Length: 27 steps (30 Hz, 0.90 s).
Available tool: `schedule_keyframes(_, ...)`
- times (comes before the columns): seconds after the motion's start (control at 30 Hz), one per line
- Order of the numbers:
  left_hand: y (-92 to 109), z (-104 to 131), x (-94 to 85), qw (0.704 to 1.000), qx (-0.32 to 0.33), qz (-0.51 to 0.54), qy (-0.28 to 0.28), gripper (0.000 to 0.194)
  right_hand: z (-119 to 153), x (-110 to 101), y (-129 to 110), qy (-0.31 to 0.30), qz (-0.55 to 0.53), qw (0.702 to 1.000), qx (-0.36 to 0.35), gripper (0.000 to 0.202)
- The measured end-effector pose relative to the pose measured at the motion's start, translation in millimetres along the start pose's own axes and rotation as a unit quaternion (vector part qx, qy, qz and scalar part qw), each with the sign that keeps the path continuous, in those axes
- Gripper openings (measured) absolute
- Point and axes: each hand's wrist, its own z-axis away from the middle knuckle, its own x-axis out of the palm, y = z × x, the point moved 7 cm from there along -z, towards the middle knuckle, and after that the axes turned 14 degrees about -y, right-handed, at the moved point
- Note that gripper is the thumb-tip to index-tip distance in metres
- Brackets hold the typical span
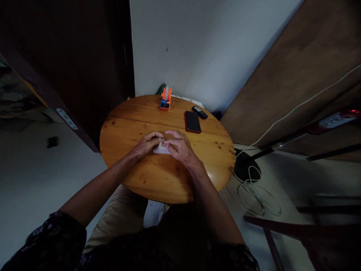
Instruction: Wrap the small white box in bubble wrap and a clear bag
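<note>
A small, flat, whitish packet (161, 150) lies on the round wooden table (135, 171), between my two hands. Its exact kind is too small and dim to make out. My left hand (147, 144) is closed, with bent fingers and thumb gripping the packet's left end. From the right, my right hand (180, 147) grips the packet too, its thumb along the near side and its fingers curved over the far side. The fingers hide part of the packet's top.
An orange tape dispenser (166, 98) stands near the table's far edge. To its right lie a dark phone with a red edge (193, 122) and a small black handset (200, 112). Coiled pale cable (255, 195) and a dark red chair (282, 226) occupy the floor at right.
</note>
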Motion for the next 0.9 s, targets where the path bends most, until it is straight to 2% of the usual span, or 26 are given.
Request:
schedule_keyframes(0.33,-2.9,-2.9,-2.7,0.999,0.018,-0.048,0.008,0.025,-1.5,-0.3,-4.9,0.025,0.024,0.999,0.015,0.024)
schedule_keyframes(0.4,-3.0,-3.2,-2.5,0.999,0.017,-0.050,0.010,0.026,-2.2,-0.1,-4.8,0.024,-0.007,1.000,0.010,0.022)
schedule_keyframes(0.47,-3.2,-2.7,-2.4,0.999,0.014,-0.050,0.014,0.028,-0.6,-5.8,-0.8,0.051,-0.090,0.995,0.002,0.018)
schedule_keyframes(0.57,-4.0,-1.0,-2.0,0.999,0.010,-0.039,0.016,0.033,8.6,-23.2,18.3,0.162,-0.240,0.957,0.020,0.019)
schedule_keyframes(0.63,-4.4,0.0,-2.4,1.000,0.010,-0.026,0.012,0.039,14.7,-29.5,34.1,0.217,-0.298,0.928,0.054,0.018)
schedule_keyframes(0.73,-3.1,1.1,-11.3,0.999,0.027,-0.008,0.041,0.043,16.7,-27.7,51.1,0.233,-0.348,0.903,0.095,0.014)
schedule_keyframes(0.9,-5.0,4.3,-36.0,0.988,0.041,0.008,0.151,0.033,16.6,-21.8,62.6,0.247,-0.386,0.882,0.115,0.012)
